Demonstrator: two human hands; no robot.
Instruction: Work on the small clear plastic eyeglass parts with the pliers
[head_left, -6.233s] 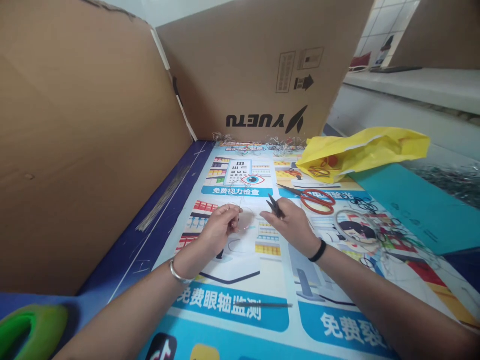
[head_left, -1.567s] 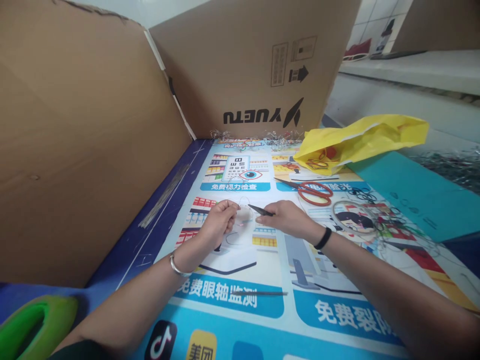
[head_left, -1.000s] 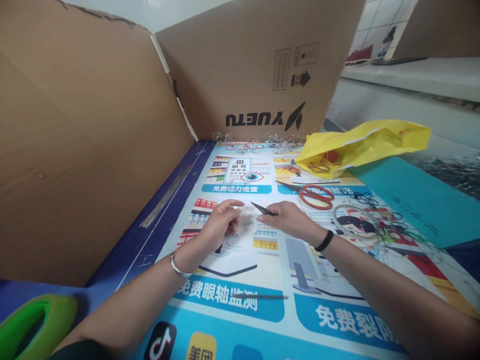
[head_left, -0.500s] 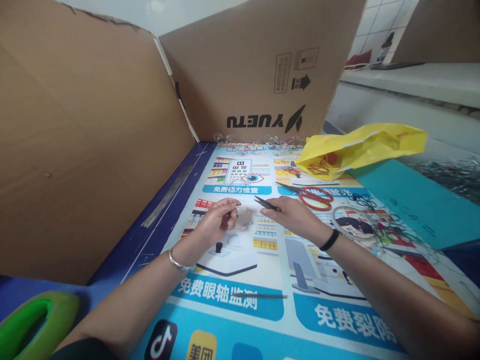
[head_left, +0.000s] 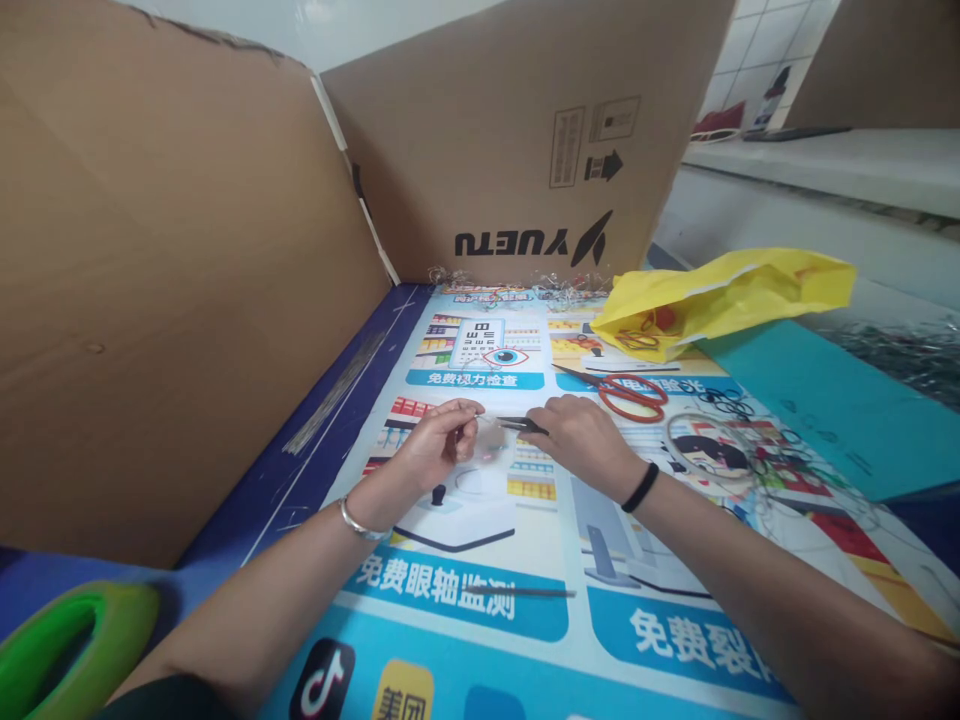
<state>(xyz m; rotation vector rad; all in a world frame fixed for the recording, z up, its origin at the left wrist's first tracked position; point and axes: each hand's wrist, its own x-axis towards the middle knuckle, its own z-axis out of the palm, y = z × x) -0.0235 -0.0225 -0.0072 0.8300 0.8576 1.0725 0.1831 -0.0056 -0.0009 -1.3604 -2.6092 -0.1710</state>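
Note:
My left hand [head_left: 444, 436] is closed in a pinch on a thin wire, whose end shows at the fingertips; a faint loop of it seems to hang beside the fingers. My right hand [head_left: 576, 437] is wrapped round small dark pointed pliers [head_left: 525, 425]; the handles are hidden in the palm. The plier tips point left and are at or very near the wire by my left fingertips; contact is too small to make out. Scissors with red handles [head_left: 634, 398] lie just beyond my right hand. Below the hands a thin grey rod [head_left: 523, 592] lies on the printed sheet [head_left: 574, 610].
Cardboard walls [head_left: 495, 150] stand at the left and back. A yellow bag [head_left: 739, 300] lies open at the right beside a teal board [head_left: 832, 410]. Tangled wire and a wire coil [head_left: 671, 445] lie at right. Thin wire lengths [head_left: 334, 395] and a green tape roll [head_left: 112, 625] are at left.
My right hand has turned and moved slightly left, bringing the plier tips down to my left fingertips. The left hand has hardly moved and keeps its pinch.

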